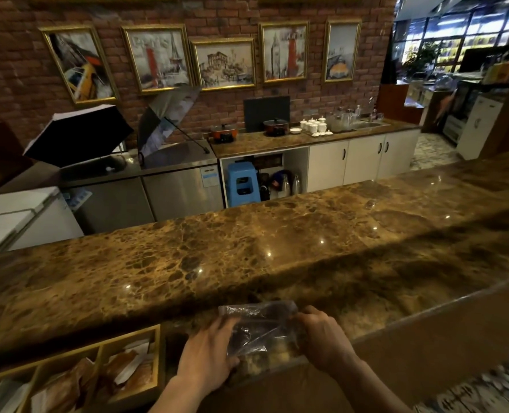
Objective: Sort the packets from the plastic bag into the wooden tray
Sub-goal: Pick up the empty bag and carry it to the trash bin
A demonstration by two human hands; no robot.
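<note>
A clear plastic bag [259, 326] lies on the lower marble ledge near the bottom centre. My left hand [207, 354] presses on its left side and my right hand [324, 338] pinches its right edge. The bag looks crumpled, and its contents are too dark to make out. At the bottom left stands the wooden tray [158, 357] with divided compartments. Brown and white packets [131, 371] fill its right compartment, and more packets [65, 386] lie in the compartment to the left.
A long brown marble counter [247, 251] runs across in front of me, higher than the ledge. Behind it are steel fridges, two open umbrellas, a back counter with pots and cups, and a brick wall with framed pictures.
</note>
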